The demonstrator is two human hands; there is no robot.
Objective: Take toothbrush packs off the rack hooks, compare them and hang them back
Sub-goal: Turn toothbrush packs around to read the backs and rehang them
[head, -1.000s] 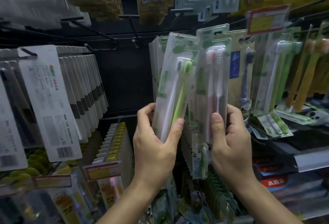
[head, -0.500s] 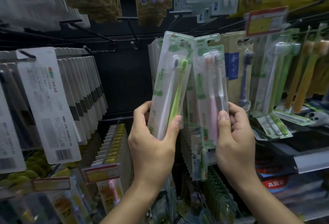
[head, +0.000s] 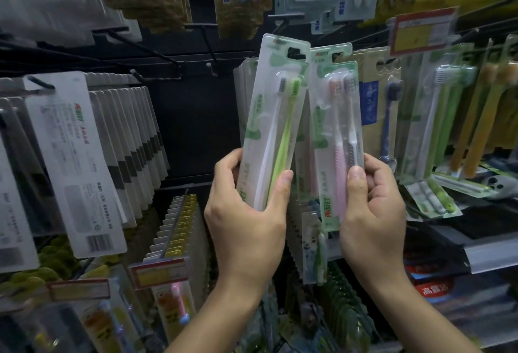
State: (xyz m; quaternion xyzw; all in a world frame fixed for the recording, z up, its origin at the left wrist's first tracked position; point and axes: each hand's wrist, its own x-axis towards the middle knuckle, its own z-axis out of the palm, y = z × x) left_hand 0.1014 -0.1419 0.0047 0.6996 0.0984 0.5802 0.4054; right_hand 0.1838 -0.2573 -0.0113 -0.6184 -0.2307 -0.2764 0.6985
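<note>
A: In front of the rack, both hands up, one pack each. Left hand (head: 246, 221) grips the green-and-white toothbrush pack (head: 276, 117) by its lower end: thumb across the front face, fingers curled round the left edge and behind.

B: Right side?

A: Right hand (head: 372, 212) holds the pink-and-grey toothbrush pack (head: 335, 134) the same way, mirrored. Thumb pressed flat on the front near the brush handles, fingers wrapped round the right edge. Both grips closed on the packs, no slack visible.

B: Orientation of the packs?

A: Both roughly upright, brush heads up. The left one leans with its top toward the right; the top corners sit just beside each other, can't tell if they touch. Lower down they're apart, a gap between the two grips.

B: On the hooks or off?

A: Off. Hang holes at the top of both packs are free, nothing through them. An empty hook (head: 208, 49) sticks out above and left of the left grip.

B: Around them?

A: Row of white-backed packs (head: 84, 162) hanging well left of the left grip. Blue toothbrush pack (head: 388, 111) just behind and right of the right grip's pack. Red-framed price tag (head: 421, 30) above the right grip.
</note>
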